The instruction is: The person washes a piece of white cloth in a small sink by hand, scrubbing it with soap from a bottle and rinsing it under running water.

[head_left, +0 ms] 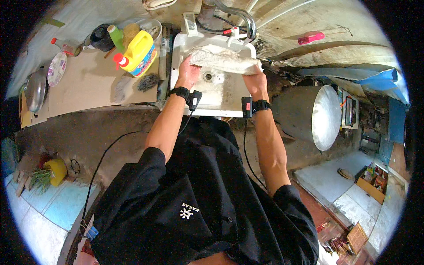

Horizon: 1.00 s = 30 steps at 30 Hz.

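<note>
A white, rumpled cloth (223,58), perhaps a towel, is stretched sideways above a white sink (225,100). Its left end is gripped by my left hand (189,73), and my right hand (256,83) grips the right end. The fingertips of both hands are partly hidden behind the folds. Below the cloth, the drain (207,77) shows in the basin. A tap (234,34) with a red-marked handle stands at the back of the sink, just beyond the cloth.
On the counter (84,92) to the left are a yellow jug (140,49) with a red cap, a dark scouring pad (149,82), a green bottle (115,36) and a patterned plate (57,69). A large round metal lid (326,118) stands at the right. Cables hang from both wrists.
</note>
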### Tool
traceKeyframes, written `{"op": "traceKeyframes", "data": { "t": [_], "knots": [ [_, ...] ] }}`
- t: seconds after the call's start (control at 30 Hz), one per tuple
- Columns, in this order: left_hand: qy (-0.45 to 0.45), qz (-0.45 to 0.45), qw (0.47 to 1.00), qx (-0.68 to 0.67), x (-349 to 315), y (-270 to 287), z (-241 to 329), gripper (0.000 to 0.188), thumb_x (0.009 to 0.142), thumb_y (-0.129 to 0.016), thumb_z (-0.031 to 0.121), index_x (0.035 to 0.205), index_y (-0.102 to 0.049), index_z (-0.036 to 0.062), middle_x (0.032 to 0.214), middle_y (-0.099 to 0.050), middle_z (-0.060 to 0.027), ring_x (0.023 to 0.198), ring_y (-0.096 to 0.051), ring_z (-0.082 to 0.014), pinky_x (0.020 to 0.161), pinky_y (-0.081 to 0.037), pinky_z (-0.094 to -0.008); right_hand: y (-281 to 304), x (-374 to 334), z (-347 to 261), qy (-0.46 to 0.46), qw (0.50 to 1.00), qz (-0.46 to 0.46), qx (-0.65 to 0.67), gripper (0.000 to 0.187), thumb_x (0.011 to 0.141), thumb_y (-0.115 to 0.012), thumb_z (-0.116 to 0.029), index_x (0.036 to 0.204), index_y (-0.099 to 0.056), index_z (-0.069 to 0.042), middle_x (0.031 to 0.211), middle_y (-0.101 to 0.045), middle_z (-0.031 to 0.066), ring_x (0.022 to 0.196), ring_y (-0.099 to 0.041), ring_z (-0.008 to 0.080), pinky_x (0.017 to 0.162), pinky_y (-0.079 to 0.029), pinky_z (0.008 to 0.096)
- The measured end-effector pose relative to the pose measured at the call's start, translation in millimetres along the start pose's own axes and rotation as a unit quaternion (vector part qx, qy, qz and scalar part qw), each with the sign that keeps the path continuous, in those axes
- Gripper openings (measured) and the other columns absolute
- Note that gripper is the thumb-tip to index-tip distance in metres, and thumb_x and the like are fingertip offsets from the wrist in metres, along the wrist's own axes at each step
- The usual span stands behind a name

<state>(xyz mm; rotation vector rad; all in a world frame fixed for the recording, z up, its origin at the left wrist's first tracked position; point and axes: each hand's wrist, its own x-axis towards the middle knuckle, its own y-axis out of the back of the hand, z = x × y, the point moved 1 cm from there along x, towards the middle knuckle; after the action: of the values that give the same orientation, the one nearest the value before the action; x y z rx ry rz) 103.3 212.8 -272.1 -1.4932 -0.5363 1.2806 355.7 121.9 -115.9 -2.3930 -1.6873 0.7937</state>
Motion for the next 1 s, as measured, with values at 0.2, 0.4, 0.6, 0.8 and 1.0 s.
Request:
{"op": "traceKeyframes", "data": {
  "t": [0.2, 0.4, 0.6, 0.8, 1.0],
  "knots": [
    [0.023, 0.066, 0.997, 0.028, -26, -12, 12, 0.034, 0.105, -0.054, 0.021, 0.129, -0.057, -0.003, 0.13, -0.064, -0.0195, 0.12, -0.06, -0.0341, 0.115, -0.043, -0.0474, 10, -1, 27, -0.083, 0.949, 0.057, 0.299, 0.052, 0.116, -0.032, -0.019, 0.164, -0.024, 0.0, 0.169, -0.032, 0.0173, 0.154, -0.033, 0.0339, 0.13, -0.028, 0.049],
    [-0.003, 0.049, 0.999, -0.018, -48, -29, 9, 0.034, 0.099, -0.055, 0.019, 0.126, -0.055, -0.0022, 0.127, -0.063, -0.0175, 0.12, -0.058, -0.0336, 0.112, -0.043, -0.0485, 22, 8, 35, -0.08, 0.95, 0.056, 0.296, 0.05, 0.116, -0.034, -0.018, 0.16, -0.032, 0.004, 0.167, -0.036, 0.0176, 0.15, -0.038, 0.0343, 0.129, -0.03, 0.0483],
    [0.027, -0.063, 0.998, -0.017, -39, -45, 15, 0.053, 0.096, -0.056, 0.021, 0.142, -0.051, -0.0044, 0.146, -0.057, -0.0191, 0.138, -0.051, -0.0361, 0.124, -0.034, -0.0504, 19, 7, 41, -0.091, 0.964, 0.026, 0.25, 0.05, 0.115, -0.033, -0.021, 0.159, -0.036, 0.003, 0.163, -0.042, 0.0175, 0.148, -0.041, 0.034, 0.128, -0.03, 0.0492],
    [0.003, -0.086, 0.996, -0.03, -33, -76, 24, 0.057, 0.095, -0.055, 0.019, 0.147, -0.049, -0.0047, 0.15, -0.056, -0.0173, 0.143, -0.048, -0.0363, 0.126, -0.031, -0.0507, 1, 12, 30, -0.075, 0.951, 0.071, 0.292, 0.049, 0.115, -0.032, -0.023, 0.156, -0.042, 0.003, 0.161, -0.046, 0.0166, 0.147, -0.044, 0.0342, 0.128, -0.029, 0.0494],
    [-0.04, -0.074, 0.996, -0.036, -14, -78, 32, 0.057, 0.095, -0.055, 0.017, 0.147, -0.049, -0.0025, 0.151, -0.055, -0.017, 0.143, -0.048, -0.0358, 0.126, -0.031, -0.0502, -8, 46, 15, -0.045, 0.924, 0.011, 0.38, 0.05, 0.112, -0.033, -0.022, 0.154, -0.046, 0.003, 0.161, -0.048, 0.0181, 0.148, -0.044, 0.0352, 0.128, -0.027, 0.0521]
  ]
}}
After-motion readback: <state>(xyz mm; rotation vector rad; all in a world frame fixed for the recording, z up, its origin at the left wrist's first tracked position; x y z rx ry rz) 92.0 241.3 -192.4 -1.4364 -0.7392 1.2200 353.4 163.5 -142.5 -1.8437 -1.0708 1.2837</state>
